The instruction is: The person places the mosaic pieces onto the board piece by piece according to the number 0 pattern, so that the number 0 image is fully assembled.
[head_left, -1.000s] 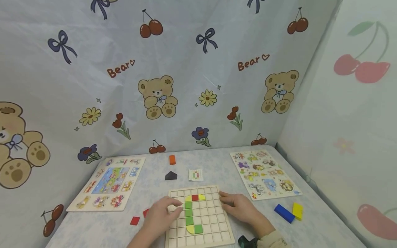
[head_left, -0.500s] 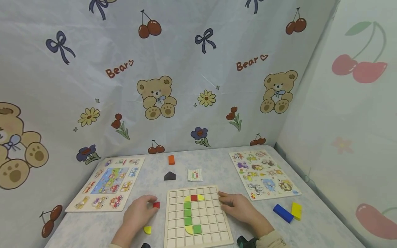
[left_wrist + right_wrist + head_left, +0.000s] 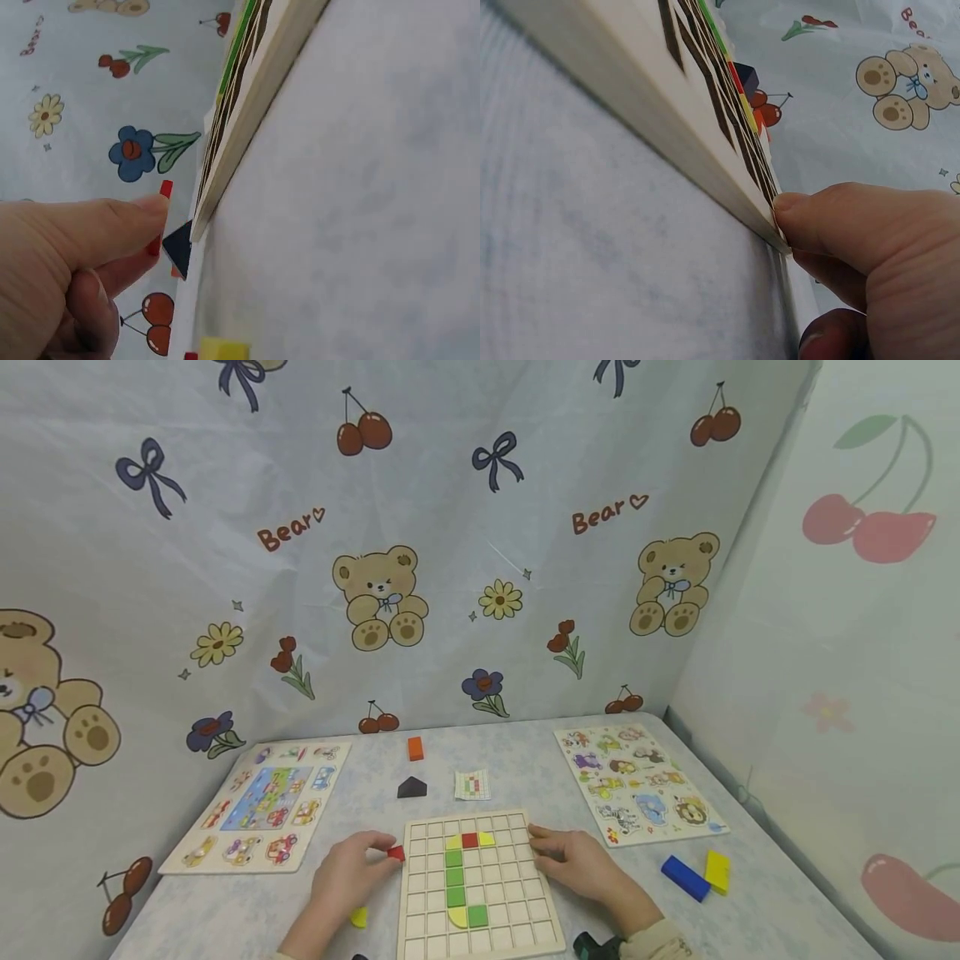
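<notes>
A red tile (image 3: 396, 853) was pinched just left of a wooden grid board (image 3: 517, 885).
The left hand (image 3: 352, 877) grasped the tile between thumb and index finger, beside the board's left edge, while the right hand (image 3: 585, 868) gripped the board at its far right corner. On the board sat one red square (image 3: 469, 840), four green squares (image 3: 454, 877) and three yellow corner pieces (image 3: 457, 917). A loose yellow piece (image 3: 360, 916), partly hidden by the left wrist, lay left of the board. Beyond the board's far edge were a pattern card (image 3: 472, 785), a dark pentagonal block (image 3: 412, 787) and, farthest off, an orange block (image 3: 416, 749). On the same tabletop (image 3: 510, 743), a vehicle puzzle (image 3: 220, 839) lay to the board's far left; an animal puzzle (image 3: 651, 833), a blue block (image 3: 686, 878) and a yellow block (image 3: 717, 870) lay to its right.
</notes>
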`<state>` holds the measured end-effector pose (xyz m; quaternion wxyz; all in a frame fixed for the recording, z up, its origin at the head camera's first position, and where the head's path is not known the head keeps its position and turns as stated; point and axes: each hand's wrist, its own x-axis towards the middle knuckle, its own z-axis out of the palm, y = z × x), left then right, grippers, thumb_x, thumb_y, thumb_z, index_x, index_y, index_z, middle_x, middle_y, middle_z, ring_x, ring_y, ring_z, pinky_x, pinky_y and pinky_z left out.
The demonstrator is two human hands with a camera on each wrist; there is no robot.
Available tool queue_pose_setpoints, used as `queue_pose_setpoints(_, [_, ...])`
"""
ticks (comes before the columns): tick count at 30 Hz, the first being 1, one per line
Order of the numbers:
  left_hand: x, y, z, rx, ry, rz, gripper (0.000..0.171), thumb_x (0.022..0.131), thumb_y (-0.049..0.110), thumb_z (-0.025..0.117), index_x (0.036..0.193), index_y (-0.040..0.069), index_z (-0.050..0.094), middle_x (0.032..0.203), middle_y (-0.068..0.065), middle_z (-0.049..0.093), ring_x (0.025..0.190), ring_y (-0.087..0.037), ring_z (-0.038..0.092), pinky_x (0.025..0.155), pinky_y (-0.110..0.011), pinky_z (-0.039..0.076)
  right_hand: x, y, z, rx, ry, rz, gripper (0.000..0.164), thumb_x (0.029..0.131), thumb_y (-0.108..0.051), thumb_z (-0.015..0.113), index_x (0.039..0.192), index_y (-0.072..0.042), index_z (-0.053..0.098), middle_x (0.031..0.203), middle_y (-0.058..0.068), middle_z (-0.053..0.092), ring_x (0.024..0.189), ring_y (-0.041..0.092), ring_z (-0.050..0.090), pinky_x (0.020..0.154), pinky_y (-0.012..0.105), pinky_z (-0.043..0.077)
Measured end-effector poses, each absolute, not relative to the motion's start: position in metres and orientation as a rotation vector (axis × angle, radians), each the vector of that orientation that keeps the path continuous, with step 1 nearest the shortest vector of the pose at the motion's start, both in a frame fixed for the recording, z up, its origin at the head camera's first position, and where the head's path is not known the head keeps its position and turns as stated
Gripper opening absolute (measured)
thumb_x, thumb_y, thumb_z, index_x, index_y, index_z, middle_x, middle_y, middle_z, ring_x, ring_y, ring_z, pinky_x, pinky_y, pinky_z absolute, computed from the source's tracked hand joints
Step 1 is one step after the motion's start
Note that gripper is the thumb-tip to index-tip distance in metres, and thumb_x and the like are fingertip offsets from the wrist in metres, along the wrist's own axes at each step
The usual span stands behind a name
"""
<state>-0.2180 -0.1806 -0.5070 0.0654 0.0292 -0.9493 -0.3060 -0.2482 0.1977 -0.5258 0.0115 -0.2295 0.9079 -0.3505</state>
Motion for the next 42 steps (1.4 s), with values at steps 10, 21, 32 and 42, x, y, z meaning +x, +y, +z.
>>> queue_pose_setpoints(10, [-0.214,-0.137,-0.496,-0.252,-2.875,-1.039,0.029,0.082,0.037,0.087,0.108,0.027,0.078,0.106,0.016,0.073,0.113,-0.021,0.067,0.089,-0.046,0.054,-0.248,0.198,-0.526,-0.727,2.819,-1.093,0.036,0.096,-0.026,0.072,0.128,-0.010,0.073,0.147,0.005,0.060,0.135,0.037,0.056,0.108,0.057,0.044])
queue_pose_setpoints(21, [-0.233,-0.079,-0.495,-0.544,-2.969,-0.954,0.011,0.085,0.034,0.084,0.088,0.035,0.073,0.091,0.023,0.069,0.077,-0.003,0.060,0.063,-0.031,0.046,-0.249,0.201,-0.526,-0.747,2.796,-1.120,0.038,0.097,-0.028,0.072,0.129,-0.008,0.072,0.148,0.007,0.059,0.136,0.038,0.056,0.108,0.059,0.044])
queue_pose_setpoints(32, [-0.244,-0.053,-0.493,-0.600,-2.985,-0.757,0.016,0.084,0.026,0.085,0.075,0.031,0.074,0.073,0.021,0.064,0.060,-0.003,0.051,0.055,-0.028,0.043,-0.250,0.201,-0.528,-0.757,2.813,-1.099,0.036,0.097,-0.028,0.071,0.128,-0.010,0.073,0.147,0.006,0.060,0.135,0.036,0.056,0.107,0.057,0.045])
queue_pose_setpoints(42, [-0.246,-0.067,-0.494,-0.564,-2.989,-0.889,0.003,0.089,0.031,0.080,0.087,0.030,0.079,0.087,0.017,0.069,0.075,-0.004,0.060,0.063,-0.032,0.049,-0.251,0.201,-0.528,-0.755,2.812,-1.090,0.037,0.098,-0.028,0.069,0.130,-0.009,0.072,0.147,0.005,0.060,0.135,0.036,0.056,0.106,0.056,0.046])
